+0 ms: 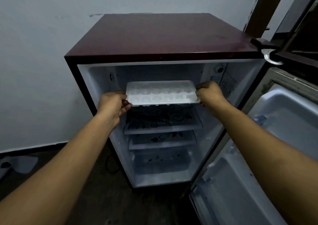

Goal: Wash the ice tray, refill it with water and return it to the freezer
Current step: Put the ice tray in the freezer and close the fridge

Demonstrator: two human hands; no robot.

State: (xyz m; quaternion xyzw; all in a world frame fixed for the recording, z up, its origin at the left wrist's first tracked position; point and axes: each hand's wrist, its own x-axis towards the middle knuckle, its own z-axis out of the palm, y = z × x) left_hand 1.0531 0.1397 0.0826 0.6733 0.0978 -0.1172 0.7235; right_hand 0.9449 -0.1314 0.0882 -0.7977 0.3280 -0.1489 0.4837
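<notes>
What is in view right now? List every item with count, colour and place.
ice tray: one, white, held level at the top of the fridge's opening, above the shelves
fridge: one, maroon outside, white inside, against the wall
fridge door: one, pale lining, swung open on the right
shelves: two, clear with dark floral print, below the tray
drawer: one, translucent, under the shelves
wall: pale grey, behind the fridge
floor object: one, pale grey, far left, cannot tell what
left hand: grips the tray's left end
right hand: grips the tray's right end
</notes>
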